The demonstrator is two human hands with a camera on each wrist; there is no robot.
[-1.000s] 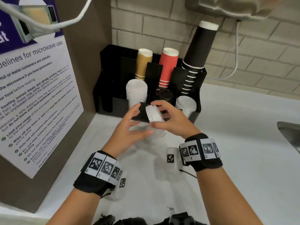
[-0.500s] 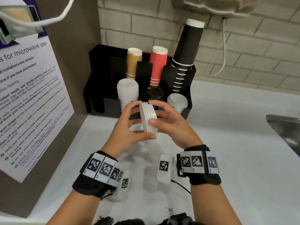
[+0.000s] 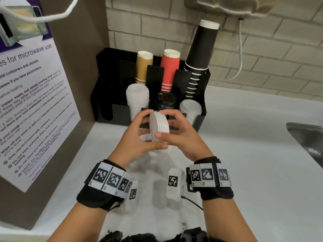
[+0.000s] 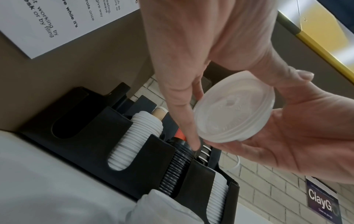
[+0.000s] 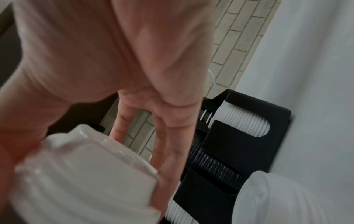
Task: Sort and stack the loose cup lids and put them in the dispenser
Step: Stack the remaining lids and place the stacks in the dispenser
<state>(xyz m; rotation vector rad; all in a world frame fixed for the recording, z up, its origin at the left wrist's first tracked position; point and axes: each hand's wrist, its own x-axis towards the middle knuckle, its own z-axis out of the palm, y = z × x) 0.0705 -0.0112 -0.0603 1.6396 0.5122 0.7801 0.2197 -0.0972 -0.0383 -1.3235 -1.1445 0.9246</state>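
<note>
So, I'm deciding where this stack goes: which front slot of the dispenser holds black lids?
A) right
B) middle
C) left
B: the black lids sit in the dispenser's middle front slot, with white lids in the slots on either side.

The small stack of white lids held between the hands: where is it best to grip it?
Grip the stack of white lids by its round rim, thumb and fingers on opposite edges. It stands on edge, so each hand can come from its own side.

Left hand (image 3: 138, 135) now grips the lid stack (image 3: 159, 125) too.
</note>
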